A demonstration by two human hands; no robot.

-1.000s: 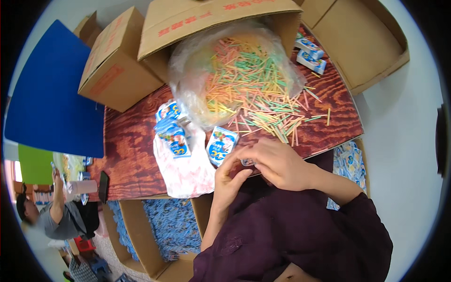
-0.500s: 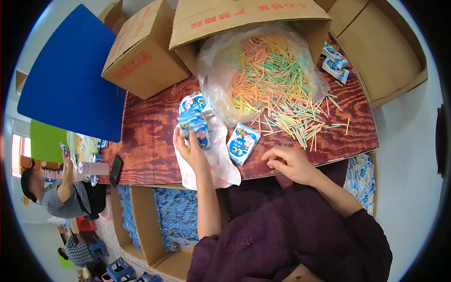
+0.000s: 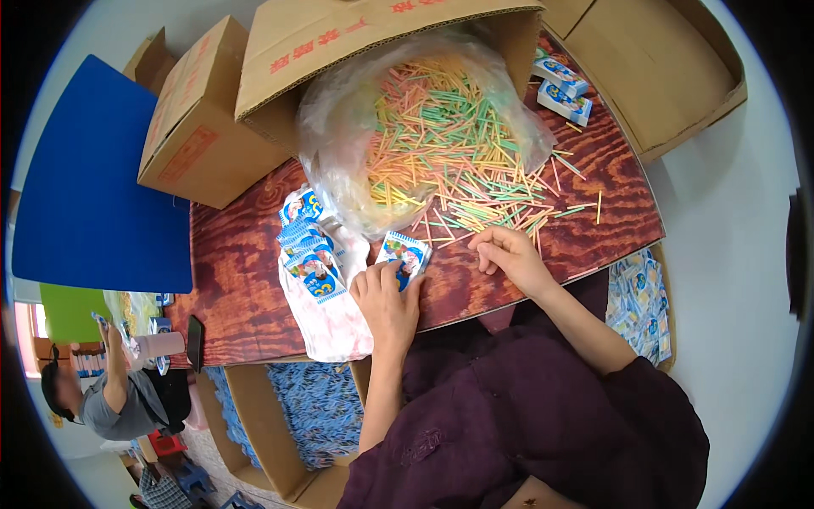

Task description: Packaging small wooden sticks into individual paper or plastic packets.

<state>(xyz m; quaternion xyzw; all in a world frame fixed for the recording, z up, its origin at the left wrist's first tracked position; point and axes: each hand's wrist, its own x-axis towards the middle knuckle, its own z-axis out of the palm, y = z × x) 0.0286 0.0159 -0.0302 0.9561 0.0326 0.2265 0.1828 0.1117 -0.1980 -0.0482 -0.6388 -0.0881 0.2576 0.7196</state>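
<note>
My left hand [image 3: 388,307] is over a blue-and-white printed packet [image 3: 404,254] on the table, its fingers and thumb closed about the near end. Just left of it, several similar packets [image 3: 310,254] lie overlapping in a row on a white cloth [image 3: 318,327] with faint pink marks. At the near edge of a heap of pastel candy sticks [image 3: 449,144], my right hand [image 3: 515,263] has its fingers curled in. What those fingers hold, if anything, is hidden. The sticks, pink, yellow and green, spill from a clear plastic bag [image 3: 326,161] onto the wood-grain table [image 3: 242,293].
A cardboard box [image 3: 381,42] on its side holds the bag; another box [image 3: 203,127] stands to its left. Small blue-and-white packs [image 3: 564,102] lie at right. Open boxes of blue packets [image 3: 318,407] sit below the table. A person [image 3: 110,386] works at far left near a phone [image 3: 195,342].
My left hand has left the row of packets on the cloth and moved right onto the single packet. My right hand has shifted forward to the sticks' edge. The whole view has turned slightly.
</note>
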